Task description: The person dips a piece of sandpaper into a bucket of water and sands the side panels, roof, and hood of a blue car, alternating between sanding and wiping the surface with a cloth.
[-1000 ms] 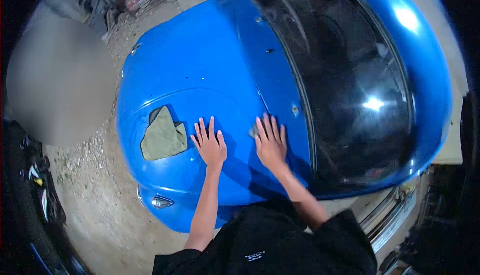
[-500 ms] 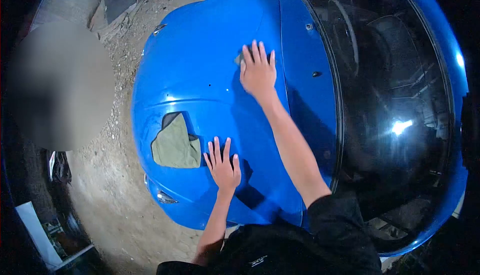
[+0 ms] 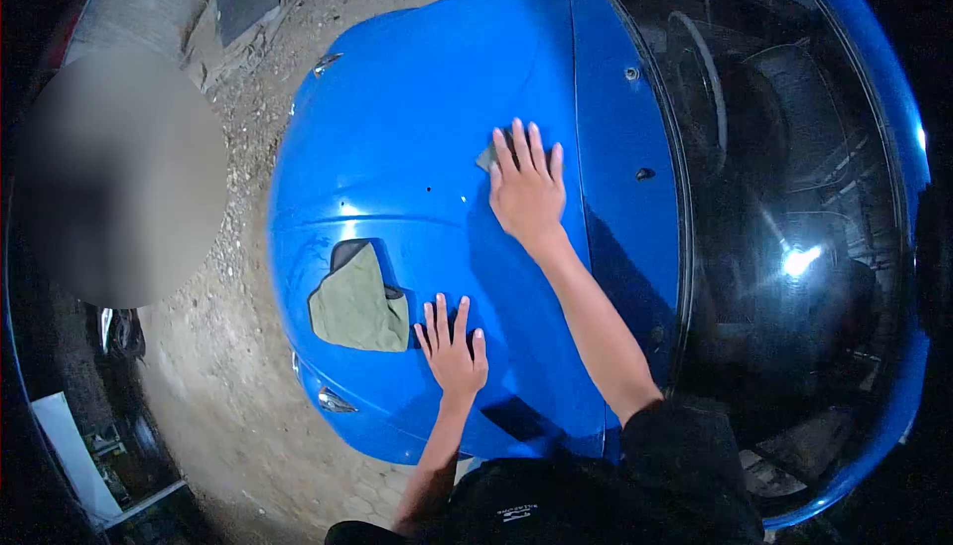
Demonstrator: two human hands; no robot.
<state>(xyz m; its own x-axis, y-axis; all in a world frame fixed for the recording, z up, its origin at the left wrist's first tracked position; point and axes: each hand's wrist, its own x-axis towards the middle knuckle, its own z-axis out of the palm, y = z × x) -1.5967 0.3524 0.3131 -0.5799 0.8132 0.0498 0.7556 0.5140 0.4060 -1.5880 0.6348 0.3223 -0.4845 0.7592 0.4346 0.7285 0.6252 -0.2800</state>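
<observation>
My right hand [image 3: 529, 188] lies with outstretched fingers on the blue car hood [image 3: 417, 98], over a small grey piece of material [image 3: 485, 157] that sticks out beside the fingers. Most of that piece is hidden under the hand. Lower on the hood, my left hand [image 3: 456, 354] rests flat with its fingers spread, holding nothing. Just left of it, a folded olive-green cloth [image 3: 359, 305] with dark parts at its edges lies on the hood.
The windshield [image 3: 784, 207] is at the right, reflecting a bright light. Chrome-coloured fittings [image 3: 336, 401] sit near the hood's front corners. Gravelly ground [image 3: 228, 386] lies beyond the car's front, with a blurred round area at the left.
The view has shifted slightly, so the car appears lower and further right. My right hand has slid a little toward my body across the hood. My left hand keeps its place beside the cloth.
</observation>
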